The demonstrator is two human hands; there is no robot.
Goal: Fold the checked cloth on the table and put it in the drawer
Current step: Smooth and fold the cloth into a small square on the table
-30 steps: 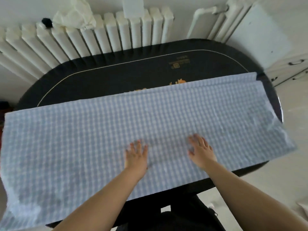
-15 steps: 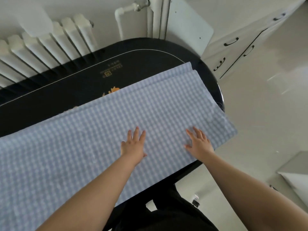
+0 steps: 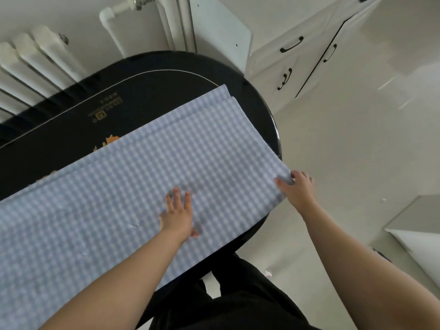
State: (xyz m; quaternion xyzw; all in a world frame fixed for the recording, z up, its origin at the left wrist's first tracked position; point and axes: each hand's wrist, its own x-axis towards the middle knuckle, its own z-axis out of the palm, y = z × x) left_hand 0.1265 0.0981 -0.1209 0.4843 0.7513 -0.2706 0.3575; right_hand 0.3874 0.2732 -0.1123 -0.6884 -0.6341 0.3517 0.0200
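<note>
A pale blue checked cloth point(image 3: 123, 186), folded lengthwise into a long band, lies across the black oval table point(image 3: 152, 91) and runs off the left edge of view. My left hand point(image 3: 178, 215) presses flat on the cloth with straight fingers. My right hand point(image 3: 297, 186) grips the cloth's right end where it overhangs the table edge, thumb on top and fingers curled under. White drawers with black handles point(image 3: 291, 45) stand at the back right.
A white radiator point(image 3: 35, 58) and pipes point(image 3: 171, 20) line the wall behind the table. A white cabinet door point(image 3: 331, 52) adjoins the drawers. A white box point(image 3: 414, 234) sits on the floor at right. Pale floor lies open to the right.
My right hand slid from the middle of the cloth to its right end and took hold of it. My left hand stayed pressing flat. The view swung to the right.
</note>
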